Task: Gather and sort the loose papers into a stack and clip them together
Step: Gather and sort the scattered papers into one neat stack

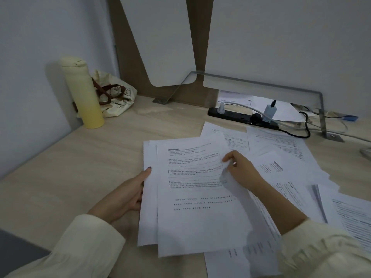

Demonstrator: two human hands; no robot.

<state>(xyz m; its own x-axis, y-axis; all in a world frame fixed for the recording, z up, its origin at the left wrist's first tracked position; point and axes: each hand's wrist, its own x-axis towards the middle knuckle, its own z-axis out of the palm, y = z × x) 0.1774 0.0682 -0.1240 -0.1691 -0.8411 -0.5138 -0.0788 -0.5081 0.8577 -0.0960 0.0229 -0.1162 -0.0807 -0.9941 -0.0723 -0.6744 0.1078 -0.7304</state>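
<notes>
Mid-frame, the left hand [128,194] grips the stack of white printed papers [148,217] to steady it while the right hand [242,170] pinches the top sheet [192,221], probably aligning it.

We seem to be at an office or study workstation: a pale wood-grain desk [80,167] boxed in by white partition panels [281,37]. Printed sheets [196,217] spread around both hands. Beyond our right hand [241,170] lies a black power strip [236,115] (chargers [270,111] plugged in). Far beyond our left hand [128,194] stand a yellow thermos [84,93] and a cloth tote bag [114,95].
</notes>
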